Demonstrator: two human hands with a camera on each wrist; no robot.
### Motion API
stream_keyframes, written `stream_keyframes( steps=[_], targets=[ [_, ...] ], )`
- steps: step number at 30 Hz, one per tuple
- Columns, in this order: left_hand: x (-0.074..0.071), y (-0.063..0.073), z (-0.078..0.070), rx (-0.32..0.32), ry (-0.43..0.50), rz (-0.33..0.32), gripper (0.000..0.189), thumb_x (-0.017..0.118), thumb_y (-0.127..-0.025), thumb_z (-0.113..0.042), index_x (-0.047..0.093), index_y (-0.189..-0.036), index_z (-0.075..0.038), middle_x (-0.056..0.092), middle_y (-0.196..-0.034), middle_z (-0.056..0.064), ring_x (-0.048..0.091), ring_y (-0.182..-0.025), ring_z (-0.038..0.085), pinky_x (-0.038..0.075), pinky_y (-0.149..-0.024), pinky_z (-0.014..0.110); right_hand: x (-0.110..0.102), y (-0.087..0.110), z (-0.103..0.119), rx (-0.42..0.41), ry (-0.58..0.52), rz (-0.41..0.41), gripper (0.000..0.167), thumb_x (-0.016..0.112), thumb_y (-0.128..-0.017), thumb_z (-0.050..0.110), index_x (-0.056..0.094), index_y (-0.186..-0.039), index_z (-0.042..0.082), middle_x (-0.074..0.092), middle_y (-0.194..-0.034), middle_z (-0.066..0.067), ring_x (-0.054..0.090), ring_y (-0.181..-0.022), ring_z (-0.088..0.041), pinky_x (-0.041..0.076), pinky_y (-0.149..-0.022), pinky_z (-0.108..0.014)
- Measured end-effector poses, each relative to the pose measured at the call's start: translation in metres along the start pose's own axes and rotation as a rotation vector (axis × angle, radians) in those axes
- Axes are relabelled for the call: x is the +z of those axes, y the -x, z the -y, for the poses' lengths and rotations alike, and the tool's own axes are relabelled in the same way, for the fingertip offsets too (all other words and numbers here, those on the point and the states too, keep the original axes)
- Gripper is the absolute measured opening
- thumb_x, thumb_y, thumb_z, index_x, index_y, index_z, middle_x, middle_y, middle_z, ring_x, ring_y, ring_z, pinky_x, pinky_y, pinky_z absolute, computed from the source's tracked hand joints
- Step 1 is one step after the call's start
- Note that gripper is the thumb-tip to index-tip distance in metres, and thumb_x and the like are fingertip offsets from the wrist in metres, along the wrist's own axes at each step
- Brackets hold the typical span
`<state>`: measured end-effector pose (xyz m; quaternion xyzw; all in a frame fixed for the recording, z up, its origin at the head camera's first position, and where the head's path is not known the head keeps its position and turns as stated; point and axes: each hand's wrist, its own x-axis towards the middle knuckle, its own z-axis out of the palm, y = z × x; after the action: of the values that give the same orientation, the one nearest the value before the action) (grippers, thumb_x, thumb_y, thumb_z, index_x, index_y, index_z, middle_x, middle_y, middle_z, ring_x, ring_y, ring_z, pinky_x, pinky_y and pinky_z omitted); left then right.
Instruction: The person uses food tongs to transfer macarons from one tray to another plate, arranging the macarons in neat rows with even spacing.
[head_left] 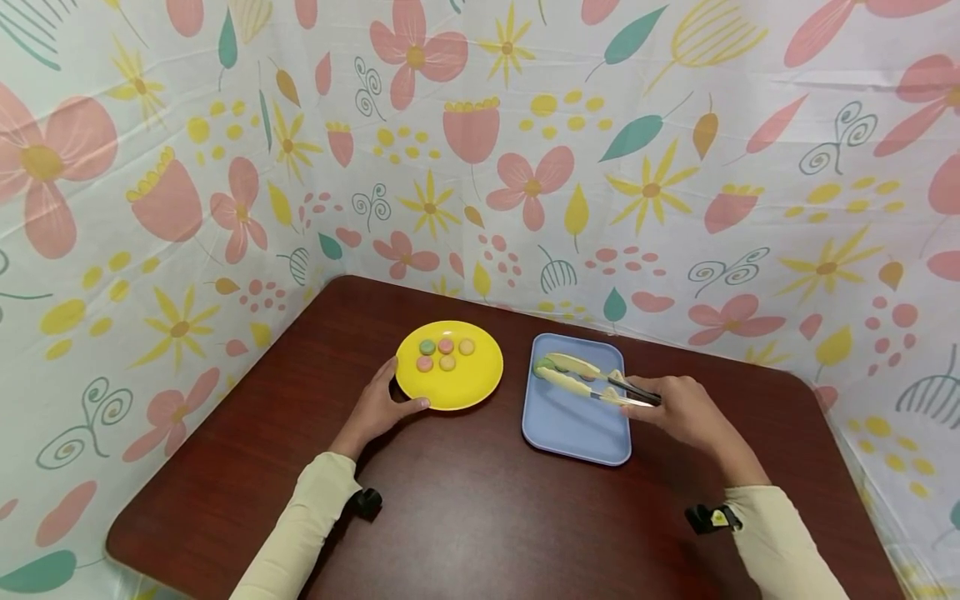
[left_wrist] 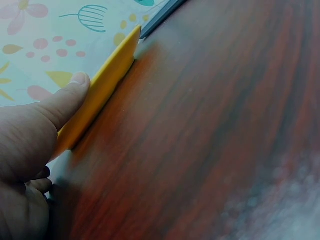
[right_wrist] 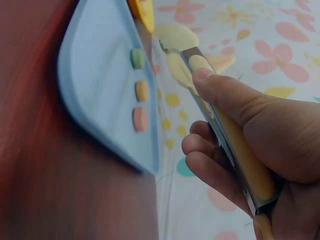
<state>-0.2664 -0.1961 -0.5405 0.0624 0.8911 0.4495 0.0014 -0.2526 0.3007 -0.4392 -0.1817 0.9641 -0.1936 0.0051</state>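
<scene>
My left hand (head_left: pixel 377 408) holds the left edge of a round yellow plate (head_left: pixel 465 390), with the thumb along its near rim. Several small macarons (head_left: pixel 446 345) in green, pink and beige sit on that plate. In my right hand (head_left: pixel 686 407) is a pair of tongs (head_left: pixel 566 382) with cream tips, reaching leftward over a blue tray (head_left: pixel 573 429). Between the tips shows a green macaron (head_left: pixel 542 366). The right wrist view shows a green macaron (right_wrist: pixel 137 58), a yellow one (right_wrist: pixel 142 91) and a pink one (right_wrist: pixel 140 120) lying on the tray; the tongs partly cover them in the head view.
The plate and tray stand side by side on a dark brown wooden table (head_left: pixel 465 517), a strip of tabletop between them. A flower-patterned sheet (head_left: pixel 480 208) hangs behind the table's far edge and at its left. Black wrist bands (head_left: pixel 366 503) circle both sleeves.
</scene>
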Motion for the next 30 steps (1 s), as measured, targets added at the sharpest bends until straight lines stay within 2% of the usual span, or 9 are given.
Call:
stream_keyframes(
  steps=[5, 9, 17, 24, 27, 30],
  targets=[
    [0.001, 0.0, 0.001, -0.002, -0.004, 0.001, 0.113, 0.083, -0.082, -0.053, 0.017, -0.165, -0.014, 0.022, -0.169, 0.01, 0.024, -0.154, 0.031, 0.026, -0.121, 0.056, -0.003, -0.009, 0.01, -0.008, 0.0, 0.007, 0.066, 0.081, -0.086, 0.044, 0.065, -0.138, 0.006, 0.052, -0.06, 0.004, 0.045, -0.062, -0.015, 0.037, -0.052, -0.026],
    [0.001, 0.001, 0.0, -0.001, 0.001, 0.001, 0.114, 0.083, -0.082, -0.053, 0.016, -0.165, -0.011, 0.021, -0.169, 0.013, 0.024, -0.154, 0.034, 0.026, -0.121, 0.057, -0.004, -0.017, 0.019, -0.026, -0.01, 0.007, 0.072, 0.08, -0.085, 0.051, 0.065, -0.138, 0.005, 0.05, -0.057, 0.004, 0.044, -0.06, -0.015, 0.037, -0.052, -0.025],
    [-0.001, 0.001, 0.0, -0.006, 0.007, -0.002, 0.115, 0.083, -0.082, -0.053, 0.016, -0.165, -0.01, 0.021, -0.169, 0.013, 0.023, -0.154, 0.034, 0.026, -0.121, 0.057, 0.003, -0.037, 0.039, -0.1, 0.002, 0.007, 0.064, 0.082, -0.086, 0.043, 0.067, -0.136, 0.006, 0.056, -0.06, 0.005, 0.042, -0.062, -0.014, 0.034, -0.054, -0.027],
    [0.001, 0.0, 0.002, -0.007, 0.003, 0.009, 0.115, 0.082, -0.082, -0.054, 0.015, -0.165, -0.012, 0.02, -0.169, 0.012, 0.022, -0.155, 0.033, 0.026, -0.121, 0.056, 0.018, -0.055, 0.051, -0.138, -0.025, 0.027, 0.06, 0.081, -0.088, 0.038, 0.066, -0.138, 0.007, 0.048, -0.053, 0.005, 0.035, -0.056, -0.012, 0.033, -0.055, -0.03],
    [0.001, 0.0, 0.002, -0.011, 0.008, 0.005, 0.115, 0.083, -0.082, -0.054, 0.015, -0.165, -0.012, 0.02, -0.169, 0.011, 0.022, -0.155, 0.032, 0.026, -0.121, 0.056, 0.022, -0.063, 0.055, -0.156, -0.04, 0.024, 0.06, 0.08, -0.088, 0.039, 0.066, -0.138, 0.008, 0.05, -0.054, 0.003, 0.032, -0.054, -0.012, 0.034, -0.056, -0.031],
    [0.0, 0.0, 0.001, -0.017, 0.01, -0.003, 0.115, 0.083, -0.082, -0.053, 0.016, -0.165, -0.011, 0.02, -0.169, 0.011, 0.022, -0.155, 0.032, 0.026, -0.121, 0.056, 0.027, -0.07, 0.058, -0.189, -0.03, 0.005, 0.058, 0.081, -0.088, 0.037, 0.067, -0.136, 0.008, 0.059, -0.06, 0.0, 0.041, -0.059, -0.01, 0.036, -0.06, -0.031]
  ],
)
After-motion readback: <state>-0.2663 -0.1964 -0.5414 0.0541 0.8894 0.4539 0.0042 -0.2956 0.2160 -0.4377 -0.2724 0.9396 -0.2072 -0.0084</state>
